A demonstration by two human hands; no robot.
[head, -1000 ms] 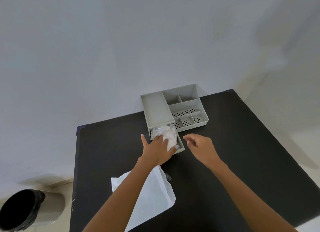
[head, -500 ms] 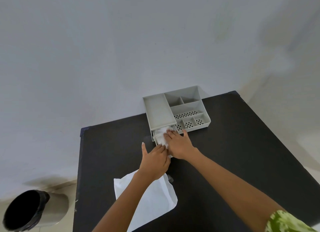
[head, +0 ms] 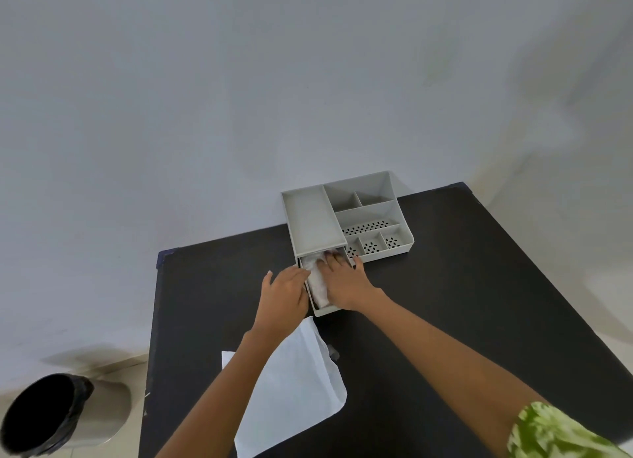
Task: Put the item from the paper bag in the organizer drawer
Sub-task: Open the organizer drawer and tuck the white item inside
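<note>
Item: white crumpled bundle [head: 317, 279], soft, plastic or tissue wrap by the look of it. Location: inside the pulled-out drawer [head: 327, 309] of the grey desk organizer [head: 342, 217], under the fingers of the right hand and just right of the left hand.

Right hand [head: 342, 283]: flat, fingers spread and extended, palm down on the bundle, fingertips reaching to the drawer mouth under the organizer's top tray. It presses; it grips nothing. A second ago this hand was off to the side of the drawer, clear of it; it has since crossed over and settled on the contents.

Left hand [head: 284, 293]: fingers loosely extended, resting against the left wall of the drawer, holding nothing. A second ago it lay over the bundle itself; it has since slid off to the drawer's side.

Paper bag [head: 291, 389]: white, flat, lying on the black tabletop [head: 479, 303] under the left forearm, nearer the person than both hands. Appears emptied.

Other: bin with black liner [head: 37, 420] on the floor, well to the left of the left arm.

Status, judged: the item is placed; the bundle is being tamped low enough to clear the tray above. Remaining step is likely to push the drawer shut, with a risk of the wrap snagging at the opening.
</note>
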